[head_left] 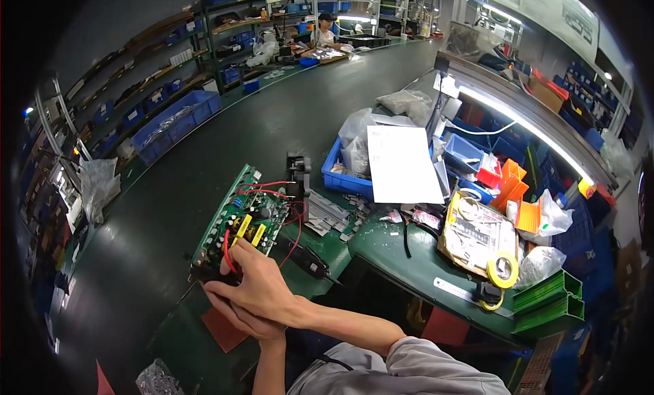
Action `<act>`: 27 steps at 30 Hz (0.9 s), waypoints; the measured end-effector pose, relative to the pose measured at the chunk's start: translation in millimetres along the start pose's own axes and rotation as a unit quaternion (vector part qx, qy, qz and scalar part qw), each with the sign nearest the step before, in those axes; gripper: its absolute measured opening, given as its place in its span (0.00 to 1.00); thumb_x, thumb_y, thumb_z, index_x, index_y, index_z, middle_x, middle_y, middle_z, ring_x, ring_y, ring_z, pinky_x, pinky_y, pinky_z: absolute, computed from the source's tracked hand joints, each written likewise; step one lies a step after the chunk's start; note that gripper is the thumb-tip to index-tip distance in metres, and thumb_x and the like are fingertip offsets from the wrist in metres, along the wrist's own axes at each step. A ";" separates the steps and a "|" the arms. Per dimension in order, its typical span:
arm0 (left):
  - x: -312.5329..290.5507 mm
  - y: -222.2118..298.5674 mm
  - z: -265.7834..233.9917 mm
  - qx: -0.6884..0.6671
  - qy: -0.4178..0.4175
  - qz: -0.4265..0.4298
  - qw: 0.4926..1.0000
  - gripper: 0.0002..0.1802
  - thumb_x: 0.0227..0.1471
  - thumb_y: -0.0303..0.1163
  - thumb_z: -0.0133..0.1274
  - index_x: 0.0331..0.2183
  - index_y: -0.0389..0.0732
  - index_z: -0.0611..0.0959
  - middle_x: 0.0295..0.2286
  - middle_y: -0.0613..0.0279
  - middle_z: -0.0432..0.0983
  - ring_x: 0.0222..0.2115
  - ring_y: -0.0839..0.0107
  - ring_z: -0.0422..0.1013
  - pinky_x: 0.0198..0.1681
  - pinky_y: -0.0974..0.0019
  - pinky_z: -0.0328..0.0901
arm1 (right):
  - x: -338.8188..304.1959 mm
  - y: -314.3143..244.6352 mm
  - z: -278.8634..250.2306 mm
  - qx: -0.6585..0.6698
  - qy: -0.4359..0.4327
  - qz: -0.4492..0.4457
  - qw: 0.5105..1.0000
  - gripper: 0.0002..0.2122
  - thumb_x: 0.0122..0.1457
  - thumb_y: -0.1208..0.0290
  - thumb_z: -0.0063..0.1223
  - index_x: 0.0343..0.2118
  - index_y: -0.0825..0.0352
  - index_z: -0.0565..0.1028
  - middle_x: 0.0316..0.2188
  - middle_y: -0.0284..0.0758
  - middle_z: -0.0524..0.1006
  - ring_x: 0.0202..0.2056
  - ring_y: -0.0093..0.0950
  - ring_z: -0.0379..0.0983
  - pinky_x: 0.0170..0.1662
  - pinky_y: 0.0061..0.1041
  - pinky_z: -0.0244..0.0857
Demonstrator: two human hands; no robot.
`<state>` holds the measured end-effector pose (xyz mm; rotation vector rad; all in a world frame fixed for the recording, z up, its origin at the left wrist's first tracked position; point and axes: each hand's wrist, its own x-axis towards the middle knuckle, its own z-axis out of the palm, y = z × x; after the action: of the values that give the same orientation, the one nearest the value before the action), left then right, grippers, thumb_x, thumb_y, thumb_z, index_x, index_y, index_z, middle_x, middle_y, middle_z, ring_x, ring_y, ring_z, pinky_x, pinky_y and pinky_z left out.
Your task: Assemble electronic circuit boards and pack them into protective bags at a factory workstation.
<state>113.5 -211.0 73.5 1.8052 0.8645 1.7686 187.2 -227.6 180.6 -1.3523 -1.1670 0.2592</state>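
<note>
Left of centre, a circuit board (235,214) is showing a smooth, faintly glossy face under plastic-looking yellow components (258,234). At left, the dark work surface (136,259) is gleaming smoothly. Right of centre, matt white paper (403,163) is looking flat beside a blue plastic bin (349,184) and crinkled clear plastic (355,127). At lower right, green channels (550,303) are shining; bottom centre, grey cloth (422,368) is appearing matt.

The circuit board (237,221) stretches ahead of my right hand (262,282), left of the screwdriver (306,260). Farther off, paper (403,164) lies partly over a bin (349,184), left of the tape roll (492,267).
</note>
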 end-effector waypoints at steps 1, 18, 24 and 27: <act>-0.6 -3.8 -0.8 0.097 0.005 0.047 0.994 0.36 0.67 0.42 0.43 0.65 0.29 0.54 0.62 0.42 0.56 0.59 0.55 0.63 0.59 0.54 0.61 | -0.8 2.2 -1.9 0.001 0.004 0.002 1.000 0.19 0.46 0.61 0.72 0.28 0.67 0.71 0.29 0.37 0.71 0.28 0.34 0.72 0.31 0.31 0.67; -2.1 18.2 -5.4 -0.226 0.071 -0.128 0.963 0.41 0.62 0.51 0.29 0.65 0.29 0.53 0.65 0.41 0.46 0.65 0.50 0.51 0.66 0.54 0.50 | -5.2 1.1 -2.1 -0.042 -0.075 0.025 0.996 0.21 0.42 0.61 0.75 0.26 0.67 0.71 0.22 0.32 0.71 0.22 0.22 0.68 0.26 0.25 0.64; -4.5 7.9 -11.5 -0.245 0.071 -0.083 0.963 0.40 0.59 0.49 0.31 0.61 0.27 0.57 0.64 0.34 0.48 0.64 0.44 0.51 0.66 0.45 0.48 | -18.3 3.0 9.5 -0.060 -0.092 -0.015 0.994 0.19 0.42 0.67 0.72 0.28 0.65 0.68 0.27 0.32 0.68 0.23 0.24 0.67 0.25 0.24 0.63; 5.2 8.3 -12.0 -0.207 0.037 -0.067 0.975 0.39 0.57 0.48 0.33 0.60 0.27 0.58 0.63 0.32 0.49 0.64 0.42 0.51 0.65 0.43 0.47 | -14.1 4.2 5.5 -0.068 -0.082 -0.014 0.994 0.18 0.44 0.66 0.71 0.30 0.66 0.70 0.29 0.35 0.70 0.23 0.30 0.71 0.26 0.29 0.68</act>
<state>102.4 -214.2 83.8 1.3888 0.5735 1.7799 178.4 -233.4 168.9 -1.4535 -1.3609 0.2789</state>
